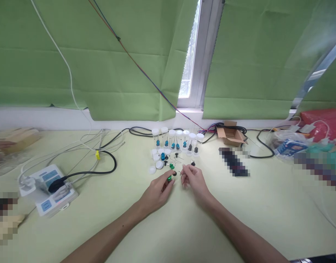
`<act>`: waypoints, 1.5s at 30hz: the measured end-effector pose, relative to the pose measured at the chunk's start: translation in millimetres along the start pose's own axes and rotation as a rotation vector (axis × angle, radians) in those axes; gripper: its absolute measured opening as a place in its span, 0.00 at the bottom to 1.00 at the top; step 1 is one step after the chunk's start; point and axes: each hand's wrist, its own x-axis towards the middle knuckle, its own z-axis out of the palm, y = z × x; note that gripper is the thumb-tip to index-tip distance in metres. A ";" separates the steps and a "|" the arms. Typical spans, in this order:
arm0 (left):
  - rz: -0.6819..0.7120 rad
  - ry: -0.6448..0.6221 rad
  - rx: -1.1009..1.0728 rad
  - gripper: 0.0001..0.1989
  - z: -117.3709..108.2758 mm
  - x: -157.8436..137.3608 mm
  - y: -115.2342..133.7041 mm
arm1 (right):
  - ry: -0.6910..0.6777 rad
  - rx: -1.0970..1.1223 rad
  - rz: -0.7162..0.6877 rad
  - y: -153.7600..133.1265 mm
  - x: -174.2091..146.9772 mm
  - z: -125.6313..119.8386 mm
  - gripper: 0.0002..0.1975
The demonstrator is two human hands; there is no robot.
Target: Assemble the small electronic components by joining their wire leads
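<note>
My left hand (156, 190) is closed on a small shiny green part (169, 178), held between thumb and fingers. A small black round piece (174, 173) shows at its fingertips; whether it is joined to the green part I cannot tell. Facing it, my right hand (193, 179) pinches a thin metal pin (180, 171) pointing toward the left hand. Another green part (172, 166) lies just beyond. Further back are a blue part (162, 156), several black pieces (176, 155) and loose white caps (159, 165). Several clear capped tubes (172, 140) holding blue or dark parts stand upright behind.
On the left lies a white power strip (57, 190) with plugs and a black cable (91, 173). An open cardboard box (230, 134) sits at the back beside bundled cables. Further right are a clear plastic container (289, 144) and a red bag (323, 126). Green blinds (124, 73) hang behind.
</note>
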 end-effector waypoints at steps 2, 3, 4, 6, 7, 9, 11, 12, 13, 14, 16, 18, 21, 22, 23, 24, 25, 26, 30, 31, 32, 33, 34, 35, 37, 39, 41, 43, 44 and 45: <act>0.000 -0.003 -0.013 0.16 -0.7 -0.2 0.6 | -0.047 -0.184 -0.076 1.1 -3.1 2.3 0.20; 0.001 -0.001 -0.019 0.16 -1.1 -0.2 0.9 | -0.069 -0.287 -0.123 2.0 -4.9 3.3 0.19; -0.001 -0.005 -0.026 0.16 -1.3 -0.1 1.1 | -0.088 -0.395 -0.177 3.0 -6.7 4.1 0.17; -0.007 -0.008 -0.042 0.16 -1.3 0.1 0.8 | -0.120 -0.613 -0.274 5.3 -9.7 4.8 0.13; -0.010 -0.007 -0.050 0.16 -1.1 0.2 0.4 | -0.133 -0.705 -0.307 6.4 -10.7 4.7 0.11; -0.012 0.000 -0.061 0.16 -0.2 0.0 -1.1 | -0.151 -0.839 -0.328 7.8 -11.7 3.9 0.09; -0.012 0.017 -0.056 0.16 1.2 -0.7 -3.1 | -0.154 -0.921 -0.308 8.0 -11.9 3.0 0.09; -0.012 0.032 -0.049 0.16 1.9 -1.0 -4.0 | -0.155 -0.951 -0.295 7.6 -11.8 2.6 0.09; -0.013 0.050 -0.042 0.16 2.5 -1.4 -4.8 | -0.157 -0.974 -0.284 7.1 -11.8 2.4 0.09; -0.013 0.069 -0.037 0.16 3.0 -1.5 -5.3 | -0.161 -0.992 -0.278 6.5 -11.8 2.3 0.09; -0.001 0.111 -0.032 0.15 3.6 -1.3 -5.7 | -0.173 -1.014 -0.277 5.4 -11.8 2.1 0.08; 0.033 0.158 -0.024 0.14 3.6 -0.4 -5.5 | -0.186 -1.022 -0.275 4.6 -11.8 2.0 0.07; 0.097 0.226 0.002 0.12 3.1 1.5 -5.1 | -0.192 -1.024 -0.273 4.2 -12.0 1.8 0.07; 0.115 0.249 0.014 0.12 2.9 2.0 -5.0 | -0.191 -1.023 -0.272 4.2 -12.1 1.7 0.07; 0.130 0.274 0.026 0.12 2.8 2.4 -4.9 | -0.188 -1.020 -0.272 4.4 -12.2 1.7 0.07; 0.140 0.300 0.039 0.11 2.7 2.6 -4.7 | -0.185 -1.016 -0.273 4.6 -12.3 1.7 0.07; 0.146 0.325 0.051 0.10 2.7 2.8 -4.4 | -0.182 -1.010 -0.276 5.0 -12.4 1.8 0.07; 0.148 0.345 0.060 0.09 2.6 2.9 -4.1 | -0.180 -1.003 -0.279 5.4 -12.4 1.9 0.07; 0.144 0.400 0.060 0.07 1.7 3.7 -2.0 | -0.161 -0.971 -0.291 6.6 -12.0 2.6 0.08; 0.147 0.421 0.054 0.07 1.4 3.9 -1.5 | -0.153 -0.960 -0.295 6.4 -11.9 2.8 0.08; 0.149 0.445 0.047 0.06 1.1 4.1 -1.2 | -0.145 -0.947 -0.302 6.0 -12.0 3.1 0.08; 0.151 0.472 0.042 0.06 0.7 4.1 -1.0 | -0.137 -0.929 -0.309 5.4 -12.2 3.4 0.08; 0.153 0.498 0.037 0.06 0.5 4.1 -0.8 | -0.127 -0.906 -0.314 4.5 -12.5 3.8 0.08; 0.157 0.522 0.034 0.05 0.2 4.1 -0.7 | -0.120 -0.876 -0.318 3.4 -12.8 4.2 0.07; 0.166 0.559 0.032 0.05 -0.1 3.9 -0.4 | -0.121 -0.799 -0.315 1.1 -13.6 5.2 0.08; 0.178 0.574 0.034 0.05 -0.4 3.9 -0.1 | -0.137 -0.699 -0.304 -1.0 -14.4 6.4 0.09; 0.185 0.572 0.036 0.05 -0.6 3.9 0.2 | -0.142 -0.588 -0.278 -2.3 -14.9 7.8 0.11; 0.177 0.557 0.033 0.04 -0.7 4.0 0.1 | -0.135 -0.462 -0.225 -2.7 -14.6 9.0 0.13; 0.170 0.548 0.028 0.04 -0.6 4.0 -0.3 | -0.132 -0.397 -0.194 -2.5 -14.0 9.3 0.14; 0.165 0.537 0.021 0.04 -0.3 4.0 -0.9 | -0.128 -0.334 -0.166 -2.2 -13.0 9.3 0.14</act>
